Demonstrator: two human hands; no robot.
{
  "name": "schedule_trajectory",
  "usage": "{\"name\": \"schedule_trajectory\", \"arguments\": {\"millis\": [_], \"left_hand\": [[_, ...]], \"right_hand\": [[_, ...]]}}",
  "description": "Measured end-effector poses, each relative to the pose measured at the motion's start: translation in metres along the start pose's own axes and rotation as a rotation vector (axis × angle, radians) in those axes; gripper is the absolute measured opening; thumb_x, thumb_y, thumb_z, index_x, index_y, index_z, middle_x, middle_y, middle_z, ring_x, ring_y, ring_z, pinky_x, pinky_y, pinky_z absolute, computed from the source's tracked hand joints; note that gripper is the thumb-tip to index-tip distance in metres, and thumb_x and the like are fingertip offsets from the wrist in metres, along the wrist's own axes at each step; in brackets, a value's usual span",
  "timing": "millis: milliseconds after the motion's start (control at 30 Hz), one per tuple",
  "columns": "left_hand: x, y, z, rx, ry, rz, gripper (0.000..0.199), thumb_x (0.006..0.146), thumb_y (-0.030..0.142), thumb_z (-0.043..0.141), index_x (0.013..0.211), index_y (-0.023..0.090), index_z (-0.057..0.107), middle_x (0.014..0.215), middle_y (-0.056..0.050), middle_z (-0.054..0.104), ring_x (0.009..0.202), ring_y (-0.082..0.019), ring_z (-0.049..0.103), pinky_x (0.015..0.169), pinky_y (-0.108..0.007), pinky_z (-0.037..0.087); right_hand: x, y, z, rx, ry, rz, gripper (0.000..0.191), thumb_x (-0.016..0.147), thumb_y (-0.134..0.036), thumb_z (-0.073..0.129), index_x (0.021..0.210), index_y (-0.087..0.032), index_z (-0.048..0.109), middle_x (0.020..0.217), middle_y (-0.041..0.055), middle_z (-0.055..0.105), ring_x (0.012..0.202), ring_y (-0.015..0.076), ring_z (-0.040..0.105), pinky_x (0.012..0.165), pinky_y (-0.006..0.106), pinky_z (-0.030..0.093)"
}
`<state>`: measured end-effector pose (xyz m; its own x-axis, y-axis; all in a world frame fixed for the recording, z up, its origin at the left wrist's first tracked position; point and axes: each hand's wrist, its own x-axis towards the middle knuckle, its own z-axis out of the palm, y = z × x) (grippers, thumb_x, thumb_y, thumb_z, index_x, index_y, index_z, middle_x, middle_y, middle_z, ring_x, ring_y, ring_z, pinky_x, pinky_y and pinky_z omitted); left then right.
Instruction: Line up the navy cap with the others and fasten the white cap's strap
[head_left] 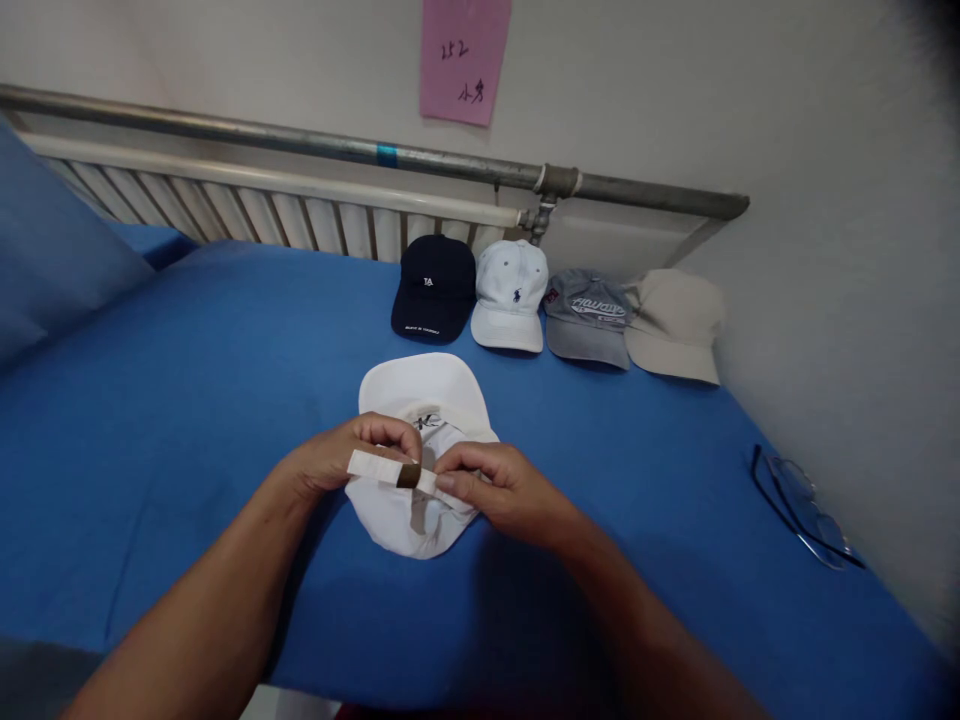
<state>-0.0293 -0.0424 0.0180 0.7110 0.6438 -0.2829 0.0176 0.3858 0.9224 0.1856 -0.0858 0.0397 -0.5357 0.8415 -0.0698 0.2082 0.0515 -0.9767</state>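
Note:
A white cap (424, 385) lies on the blue cover in front of me, its brim pointing away and its inside partly showing. My left hand (356, 450) is closed on the left part of the cap's back strap (375, 468), near a brown metal-looking buckle (409, 476). From the right, my right hand (502, 485) pinches the strap between thumb and forefinger, just beside the buckle. The strap's loose end sticks out to the left over my left hand. My left fingertips are partly hidden behind the strap.
Behind stand a dark navy cap (435, 290), a pale blue-white cap (511, 295), a grey cap (589, 315) and a beige cap (675, 320) in a row. Glasses (806, 510) lie at the right edge. A radiator (285, 215) and pipe (300, 137) run along the wall.

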Motion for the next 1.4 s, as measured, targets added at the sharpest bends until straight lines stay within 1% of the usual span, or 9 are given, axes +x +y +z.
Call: {"name": "schedule_trajectory", "arguments": {"millis": [133,267,400,600,767,833,1000,1167,1400], "left_hand": [[0.000,0.002,0.001,0.024,-0.004,-0.058,0.033,0.066,0.038,0.080,0.067,0.010,0.062,0.055,0.002,0.053,0.046,-0.005,0.041,0.045,-0.016,0.031],[0.000,0.003,0.000,0.054,-0.018,-0.057,0.035,0.064,0.040,0.080,0.068,0.010,0.063,0.059,0.000,0.056,0.051,-0.007,0.045,0.049,-0.017,0.035],[0.000,0.004,0.000,0.049,-0.022,-0.057,0.034,0.064,0.039,0.079,0.067,0.010,0.062,0.058,0.001,0.055,0.050,-0.007,0.044,0.048,-0.017,0.034],[0.000,0.004,0.002,0.030,0.001,-0.059,0.028,0.064,0.033,0.079,0.066,0.010,0.063,0.056,0.001,0.055,0.049,-0.007,0.044,0.047,-0.017,0.032],[-0.002,-0.001,-0.002,-0.044,0.084,0.087,0.026,0.065,0.031,0.079,0.066,0.010,0.063,0.058,0.000,0.056,0.050,-0.008,0.047,0.048,-0.018,0.035],[-0.002,-0.002,-0.004,-0.060,0.107,0.132,0.025,0.065,0.030,0.080,0.066,0.010,0.064,0.060,0.000,0.057,0.051,-0.008,0.048,0.049,-0.018,0.037],[-0.002,-0.004,-0.006,-0.115,0.108,0.164,0.024,0.064,0.029,0.081,0.065,0.010,0.065,0.061,-0.001,0.058,0.052,-0.009,0.050,0.049,-0.018,0.038],[-0.003,-0.005,-0.008,-0.124,0.083,0.210,0.026,0.066,0.031,0.079,0.062,0.010,0.066,0.060,-0.001,0.056,0.052,-0.008,0.048,0.049,-0.018,0.037],[-0.002,0.000,-0.001,-0.045,0.060,0.055,0.025,0.065,0.030,0.080,0.066,0.010,0.065,0.059,0.000,0.057,0.049,-0.008,0.046,0.047,-0.018,0.036]], "right_hand": [[0.000,-0.003,0.001,-0.014,-0.003,-0.023,0.016,0.083,-0.028,0.056,0.075,-0.016,0.064,0.066,-0.0022,0.054,0.062,0.0101,0.046,0.058,0.023,0.035],[0.000,-0.003,0.001,-0.052,-0.027,-0.023,0.016,0.083,-0.026,0.055,0.075,-0.016,0.063,0.067,-0.0017,0.055,0.063,0.0103,0.047,0.059,0.023,0.035],[0.001,0.001,0.002,-0.129,-0.004,-0.022,0.015,0.083,-0.025,0.055,0.074,-0.016,0.062,0.066,-0.0018,0.055,0.063,0.0106,0.047,0.058,0.023,0.035],[0.001,-0.001,0.004,-0.113,0.000,-0.066,0.016,0.084,-0.024,0.053,0.076,-0.017,0.064,0.071,-0.0001,0.060,0.067,0.0118,0.052,0.062,0.024,0.038],[-0.004,0.000,-0.007,-0.168,0.218,-0.126,0.014,0.085,-0.028,0.055,0.084,-0.020,0.066,0.084,0.0019,0.067,0.078,0.0154,0.059,0.072,0.028,0.043],[-0.008,0.000,-0.014,-0.207,0.254,-0.144,0.012,0.083,-0.027,0.057,0.087,-0.021,0.066,0.088,0.0025,0.069,0.082,0.0167,0.060,0.078,0.031,0.043],[-0.015,-0.001,-0.024,-0.261,0.127,-0.158,0.022,0.074,-0.018,0.065,0.096,-0.021,0.067,0.093,0.0029,0.070,0.094,0.0197,0.059,0.085,0.033,0.041],[-0.015,0.000,-0.024,-0.235,0.139,-0.161,0.018,0.075,-0.014,0.060,0.089,-0.020,0.068,0.089,0.0022,0.068,0.091,0.0184,0.058,0.079,0.030,0.043],[-0.014,0.000,-0.022,-0.154,0.157,-0.136,0.014,0.075,-0.016,0.059,0.086,-0.021,0.066,0.088,0.0017,0.067,0.084,0.0168,0.059,0.075,0.029,0.044]]}}
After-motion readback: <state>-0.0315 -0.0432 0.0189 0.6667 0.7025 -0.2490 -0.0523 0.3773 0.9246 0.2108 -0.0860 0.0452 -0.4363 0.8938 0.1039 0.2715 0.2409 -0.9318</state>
